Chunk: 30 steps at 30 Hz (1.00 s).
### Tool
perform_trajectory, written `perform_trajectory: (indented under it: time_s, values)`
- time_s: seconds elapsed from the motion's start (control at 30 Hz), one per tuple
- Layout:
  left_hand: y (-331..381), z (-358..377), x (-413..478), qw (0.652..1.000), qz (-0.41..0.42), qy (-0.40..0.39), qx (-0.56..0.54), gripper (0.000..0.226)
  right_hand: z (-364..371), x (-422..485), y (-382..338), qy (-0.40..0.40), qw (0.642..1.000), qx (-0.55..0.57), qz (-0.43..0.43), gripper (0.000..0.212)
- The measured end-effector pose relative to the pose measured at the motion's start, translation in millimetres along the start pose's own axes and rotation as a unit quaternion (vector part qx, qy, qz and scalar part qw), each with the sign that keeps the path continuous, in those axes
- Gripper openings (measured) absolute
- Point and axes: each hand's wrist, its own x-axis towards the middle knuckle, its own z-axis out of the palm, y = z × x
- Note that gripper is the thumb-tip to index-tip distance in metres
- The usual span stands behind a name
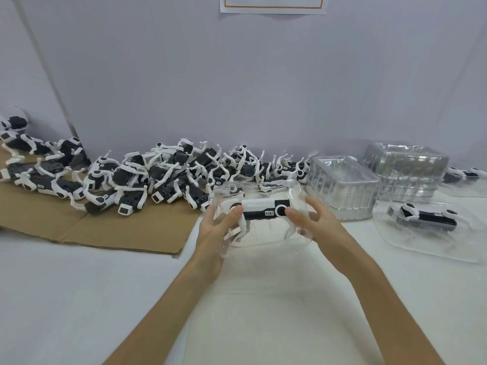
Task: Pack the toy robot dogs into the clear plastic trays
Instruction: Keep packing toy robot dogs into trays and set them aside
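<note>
A black-and-white toy robot dog [262, 209] lies on its side inside a clear plastic tray [266, 238] held up over the white table. My left hand [217, 227] grips the tray's left end with the thumb on the dog's rear. My right hand [313, 222] grips the right end, thumb near the dog's round black joint. Several loose robot dogs [168, 175] are heaped behind on the cardboard. To the right lies another tray with a dog in it [424, 219].
Two stacks of empty clear trays [342, 188] [405, 169] stand at the back right. A flat brown cardboard sheet [100, 227] covers the left of the white table [263, 299]. More packed dogs [463, 176] sit at the far right by the grey wall.
</note>
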Motion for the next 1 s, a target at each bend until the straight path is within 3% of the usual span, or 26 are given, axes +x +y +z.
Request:
perform_trajectory:
  time_s: [0.07,0.2,0.33,0.4,0.47,0.53,0.63,0.83,1.0]
  values:
    - [-0.8,-0.8,0.9,1.0,0.012,0.005,0.019,0.086,-0.7,-1.0,-1.2,-0.009,1.0,-0.002,0.009,0.084]
    - [-3.0,-0.7,1.0,0.997,0.022,0.024,0.071,0.091,2.6,3.8,3.2,0.124,0.992,-0.017,-0.031,0.063]
    - [-9.0,2.7,1.4,0.997,0.001,0.022,0.069,0.071,7.2,6.5,10.7,0.181,0.979,-0.051,-0.084,0.059]
    - [-11.4,4.9,1.5,0.996,0.006,0.061,0.071,0.063,14.5,3.8,11.8,0.227,0.952,-0.155,-0.136,0.064]
    - [-12.2,5.7,1.7,0.992,0.022,0.102,0.078,0.064,23.8,1.0,11.1,0.25,0.913,-0.223,-0.233,0.054]
    - [-12.6,6.4,0.6,0.988,0.053,0.115,0.09,0.068,34.0,-3.3,8.9,0.185,0.915,-0.218,-0.286,0.031]
    - [-12.4,8.9,-3.0,0.977,0.111,0.115,0.139,0.074,52.8,-9.4,14.0,0.055,0.916,-0.292,-0.27,0.016]
    - [-8.5,13.1,-7.2,0.971,0.124,0.14,0.151,0.074,60.0,-14.1,17.9,0.064,0.878,-0.418,-0.225,0.024]
    - [-6.8,15.8,-11.0,0.965,0.142,0.129,0.179,0.081,65.4,-17.6,17.5,0.058,0.871,-0.456,-0.176,0.038]
